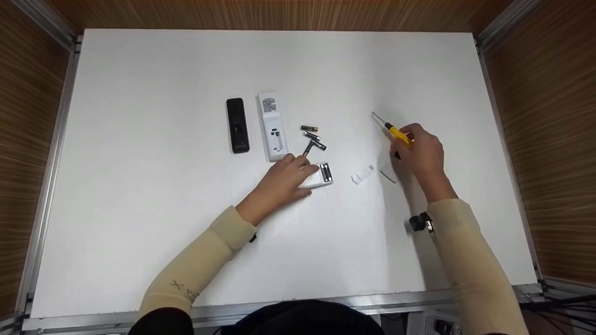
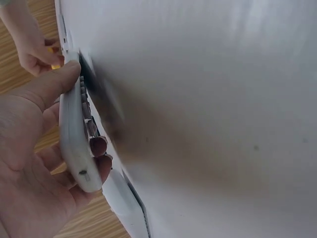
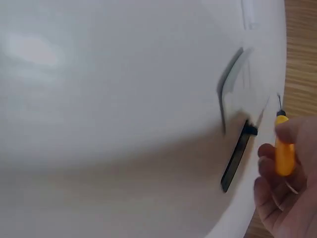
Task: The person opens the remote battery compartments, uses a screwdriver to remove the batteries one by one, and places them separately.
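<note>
My left hand (image 1: 284, 179) grips a small white remote control (image 2: 73, 134) by its sides, thumb on one edge and fingers on the other. Its battery compartment (image 1: 325, 172) faces up, uncovered, with batteries in it. On the right, my right hand (image 1: 424, 151) holds a yellow-handled screwdriver (image 1: 398, 135), its metal tip pointing away to the upper left, off any object. In the right wrist view, a black cover (image 3: 237, 161) and a pale curved cover (image 3: 233, 79) lie beside this hand. A white battery cover (image 1: 362, 174) rests between the hands.
Several loose batteries (image 1: 309, 128) lie just beyond the left hand. A longer white remote control (image 1: 272, 123) and a black remote control (image 1: 237, 125) lie back down to the left, with uncovered battery compartments. Wood-grain panels (image 1: 540, 139) border the white table (image 1: 139, 163).
</note>
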`<action>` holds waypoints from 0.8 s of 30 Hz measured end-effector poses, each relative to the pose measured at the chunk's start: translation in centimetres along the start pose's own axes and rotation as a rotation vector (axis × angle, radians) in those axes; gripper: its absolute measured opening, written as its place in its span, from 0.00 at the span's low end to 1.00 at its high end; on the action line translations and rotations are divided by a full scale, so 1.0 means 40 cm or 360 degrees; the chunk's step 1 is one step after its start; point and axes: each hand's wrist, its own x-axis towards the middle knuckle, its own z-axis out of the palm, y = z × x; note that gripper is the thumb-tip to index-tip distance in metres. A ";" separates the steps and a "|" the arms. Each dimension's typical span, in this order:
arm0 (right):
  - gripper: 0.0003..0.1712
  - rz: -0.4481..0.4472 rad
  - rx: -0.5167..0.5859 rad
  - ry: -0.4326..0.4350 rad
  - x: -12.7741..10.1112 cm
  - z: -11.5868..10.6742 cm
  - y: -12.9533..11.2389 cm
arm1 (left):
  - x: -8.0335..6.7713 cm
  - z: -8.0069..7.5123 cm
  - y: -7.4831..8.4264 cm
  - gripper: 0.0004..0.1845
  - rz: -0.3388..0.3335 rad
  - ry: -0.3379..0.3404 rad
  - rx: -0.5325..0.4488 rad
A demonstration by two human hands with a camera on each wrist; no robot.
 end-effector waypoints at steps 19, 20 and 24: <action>0.09 -0.0621 0.0785 0.0245 -0.198 0.005 -0.187 | 0.006 0.004 0.037 0.34 -0.0154 -0.0109 0.0118; 0.09 -0.0643 0.0785 0.0251 -0.200 0.010 -0.189 | 0.006 0.005 0.038 0.34 -0.0160 -0.0109 0.0118; 0.08 -0.0741 0.0773 0.0296 -0.190 0.045 -0.179 | 0.006 0.005 0.043 0.32 -0.0178 -0.0100 0.0107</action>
